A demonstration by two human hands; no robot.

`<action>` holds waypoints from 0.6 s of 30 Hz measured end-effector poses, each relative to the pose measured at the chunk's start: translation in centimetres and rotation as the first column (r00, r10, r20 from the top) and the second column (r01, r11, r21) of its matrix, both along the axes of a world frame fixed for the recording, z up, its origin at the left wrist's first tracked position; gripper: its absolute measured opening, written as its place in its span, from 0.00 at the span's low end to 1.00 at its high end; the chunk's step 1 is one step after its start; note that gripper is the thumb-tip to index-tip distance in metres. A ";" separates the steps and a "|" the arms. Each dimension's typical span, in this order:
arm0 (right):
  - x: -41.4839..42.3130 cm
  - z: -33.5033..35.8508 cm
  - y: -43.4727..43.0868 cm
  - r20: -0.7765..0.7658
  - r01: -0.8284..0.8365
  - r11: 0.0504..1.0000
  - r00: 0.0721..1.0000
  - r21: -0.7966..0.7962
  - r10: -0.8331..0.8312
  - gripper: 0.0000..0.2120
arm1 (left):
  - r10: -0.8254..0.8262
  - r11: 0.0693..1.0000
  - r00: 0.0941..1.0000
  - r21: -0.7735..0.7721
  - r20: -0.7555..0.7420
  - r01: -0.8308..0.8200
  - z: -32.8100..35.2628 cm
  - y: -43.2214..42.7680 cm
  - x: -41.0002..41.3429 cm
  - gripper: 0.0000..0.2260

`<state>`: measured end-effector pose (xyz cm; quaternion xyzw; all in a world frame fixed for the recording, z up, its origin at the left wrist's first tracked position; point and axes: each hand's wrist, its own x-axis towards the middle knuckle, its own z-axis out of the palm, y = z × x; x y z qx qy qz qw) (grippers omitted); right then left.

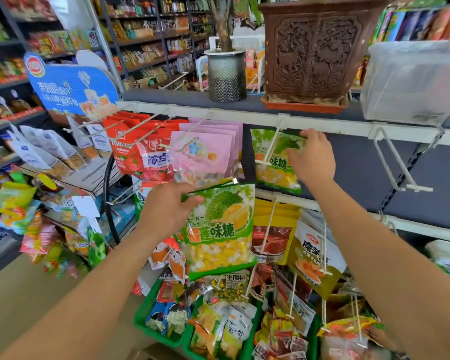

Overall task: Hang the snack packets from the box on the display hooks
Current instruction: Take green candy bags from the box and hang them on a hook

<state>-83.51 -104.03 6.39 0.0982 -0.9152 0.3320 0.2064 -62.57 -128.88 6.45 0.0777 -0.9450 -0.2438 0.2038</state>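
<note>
My left hand (166, 209) grips the top left corner of a green durian candy packet (220, 231), held up in front of the lower rows. A matching green packet (276, 165) hangs on a white display hook (272, 144) under the top rail. My right hand (312, 157) pinches that hanging packet at its upper right edge. Left of it hang pink packets (203, 152) and red packets (138, 152) on their own hooks. The box is not in view.
An empty white hook (398, 165) sticks out at the right of the top rail. Above stand a carved brown planter (312, 50), a grey pot (226, 76) and a clear plastic bin (411, 81). Green baskets (151, 307) of snacks sit below. Yellow packets (276, 229) hang on the lower rail.
</note>
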 end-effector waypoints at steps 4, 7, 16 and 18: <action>7.0 -3.8 0.9 -0.012 -0.025 0.999 1.000 -0.028 0.024 0.21 | -0.016 1.000 1.000 0.025 0.008 0.016 -0.1 -0.3 0.8 0.08; 12.3 -4.3 -0.4 0.144 -0.212 0.961 0.960 -0.178 0.238 0.12 | -0.037 0.999 0.999 0.037 -0.007 0.037 -0.1 -0.5 1.7 0.05; 18.8 -3.9 -5.0 0.159 -0.328 0.908 0.913 -0.259 0.375 0.27 | -0.108 0.986 0.994 0.131 0.017 0.105 0.0 -1.6 5.5 0.13; 19.3 -3.4 -5.1 0.136 -0.288 0.924 0.935 -0.249 0.328 0.16 | -0.127 0.979 0.991 0.164 0.036 0.120 0.3 -1.8 6.1 0.16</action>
